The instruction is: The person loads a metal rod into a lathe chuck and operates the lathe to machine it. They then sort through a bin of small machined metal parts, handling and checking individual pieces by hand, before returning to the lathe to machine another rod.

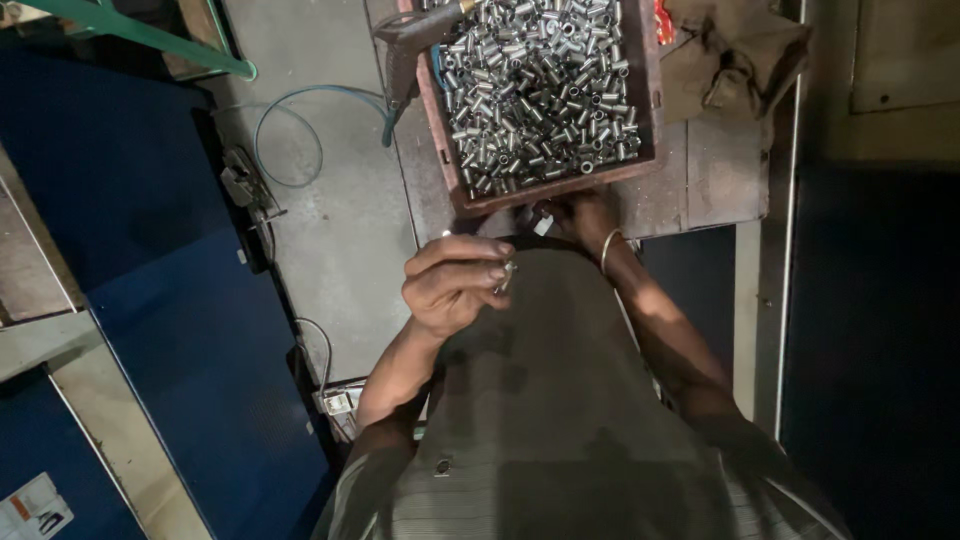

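A brown tray on a worn table holds several small shiny metal sleeves. My left hand is curled in front of my chest, fingers pinching a small metal sleeve. My right hand rests at the table's near edge just below the tray, fingers closed around a small pale object; a thin bangle circles that wrist. My striped shirt fills the lower middle of the view.
An air-gun tool with a green hose lies at the tray's left corner. A brown cloth sits to the right of the tray. A blue machine panel stands at left, grey floor between.
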